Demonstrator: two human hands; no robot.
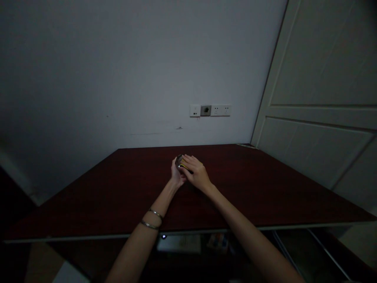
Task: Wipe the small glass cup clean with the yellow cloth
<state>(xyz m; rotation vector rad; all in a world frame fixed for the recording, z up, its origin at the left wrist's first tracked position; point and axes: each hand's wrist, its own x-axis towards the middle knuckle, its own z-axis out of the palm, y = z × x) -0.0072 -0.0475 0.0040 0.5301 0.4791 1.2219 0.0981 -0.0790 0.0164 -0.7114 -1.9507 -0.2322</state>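
Note:
Just above the middle of the dark red tabletop (141, 188), both hands meet around a small round shiny object (178, 160) with a silvery rim. My left hand (176, 175) grips it from the left and below, fingers curled. My right hand (196, 171) lies across it from the right, fingers bent together over a flat piece with a yellow and dark edge (186, 168). Whether that piece belongs to the round object or is separate, I cannot tell. The fingers hide much of both. Two silvery bangles (151, 220) circle my left forearm.
A pale wall (132, 78) stands behind the table, with a row of sockets and switches (210, 110). A panelled white door or cabinet front (321, 90) borders the right side. Below the table's front edge, dim items lie on a shelf, including a pale flat one (179, 243).

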